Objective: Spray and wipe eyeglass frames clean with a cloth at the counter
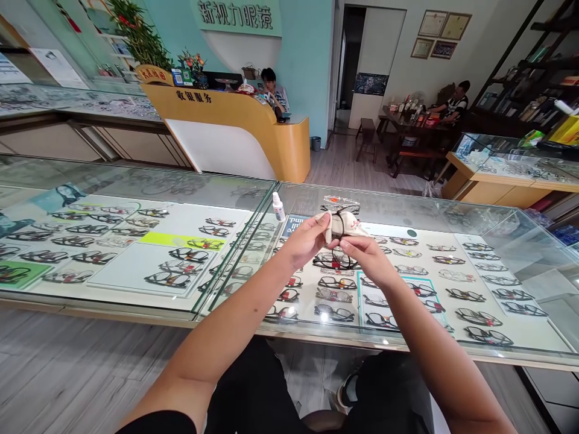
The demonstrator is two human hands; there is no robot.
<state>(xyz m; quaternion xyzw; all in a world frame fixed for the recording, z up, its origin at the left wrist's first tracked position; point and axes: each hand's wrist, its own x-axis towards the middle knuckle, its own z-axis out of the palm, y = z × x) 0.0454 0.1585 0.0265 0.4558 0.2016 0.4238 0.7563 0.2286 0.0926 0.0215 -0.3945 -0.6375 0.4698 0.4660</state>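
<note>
Above the glass counter, my left hand [311, 240] is closed on a pale cleaning cloth [353, 226] with small red print. The cloth is folded around part of a pair of black-rimmed eyeglasses [342, 222]. My right hand [364, 252] pinches the eyeglasses from the other side, close to the lower rim. My fingers and the cloth hide much of the frame. A small white spray bottle [278, 208] stands upright on the glass, left of my hands. Just beyond the cloth lies a clear-framed pair of glasses [341, 201].
Under the glass of the display counter [289, 330] lie rows of eyeglasses. Behind it stands a yellow and white reception desk [289, 141] with a person [274, 96] seated there. Another person [455, 108] sits at a dark wooden table [402, 123] at back right.
</note>
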